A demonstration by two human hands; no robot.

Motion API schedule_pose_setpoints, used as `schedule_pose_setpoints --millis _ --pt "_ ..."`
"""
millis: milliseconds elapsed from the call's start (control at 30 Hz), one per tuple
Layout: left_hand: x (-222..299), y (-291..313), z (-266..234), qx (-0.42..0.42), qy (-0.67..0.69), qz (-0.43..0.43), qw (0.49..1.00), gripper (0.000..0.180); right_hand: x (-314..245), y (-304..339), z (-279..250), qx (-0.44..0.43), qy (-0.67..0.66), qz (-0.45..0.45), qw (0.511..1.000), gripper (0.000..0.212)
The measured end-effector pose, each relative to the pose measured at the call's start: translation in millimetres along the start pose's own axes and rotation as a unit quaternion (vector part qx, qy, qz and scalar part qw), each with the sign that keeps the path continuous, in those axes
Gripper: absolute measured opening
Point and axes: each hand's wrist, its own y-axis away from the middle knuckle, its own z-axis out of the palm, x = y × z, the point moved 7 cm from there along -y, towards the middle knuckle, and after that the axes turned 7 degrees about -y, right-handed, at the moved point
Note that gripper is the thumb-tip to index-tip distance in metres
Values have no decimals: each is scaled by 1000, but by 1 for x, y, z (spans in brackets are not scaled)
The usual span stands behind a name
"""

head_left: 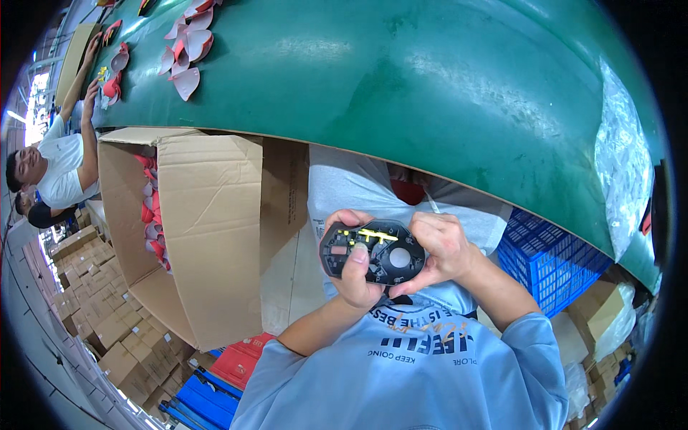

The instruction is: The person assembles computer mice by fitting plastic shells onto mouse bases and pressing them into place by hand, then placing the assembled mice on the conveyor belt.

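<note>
A black plastic housing [374, 271] with rounded ends is held in front of my chest, its inner side facing up. Bright yellow parts and a pale round disc sit inside it. My left hand [351, 276] is closed round its left end, the thumb pressing onto the inside and the fingers wrapped beneath. At the right end, my right hand [441, 247] grips the rim with bent fingers and thumb. The fingertips under the housing are hidden. Beyond it, a red piece [408, 192] shows between my legs below the table edge, partly covered.
A green table [401, 86] runs across the far side, with red and grey curved shells [190, 43] at its left. An open cardboard box [211, 229] holding red pieces stands left. A blue crate [548, 261] is right, below clear plastic bags [623, 158]. A co-worker [61, 161] works at far left.
</note>
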Motion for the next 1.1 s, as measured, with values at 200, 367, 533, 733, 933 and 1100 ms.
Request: schedule_pose_setpoints --millis 200,367,533,733,933,1100 --pt "12 2 6 -91 -25 58 994 43 -5 -9 -14 4 12 -43 999 74" --pt "18 -4 -10 -261 75 -160 949 58 -11 -16 -25 -103 18 -37 994 70" --pt "45 -13 7 -397 -294 -92 865 47 -15 -7 -25 -175 23 12 984 67" --pt "15 12 8 -507 -448 -100 730 24 -6 37 8 -270 -64 106 955 46" --pt "19 13 13 -443 -440 -67 778 29 0 64 13 -208 -114 219 946 41" --pt "26 20 16 -450 -521 -27 725 27 0 64 17 -191 -113 148 964 61"
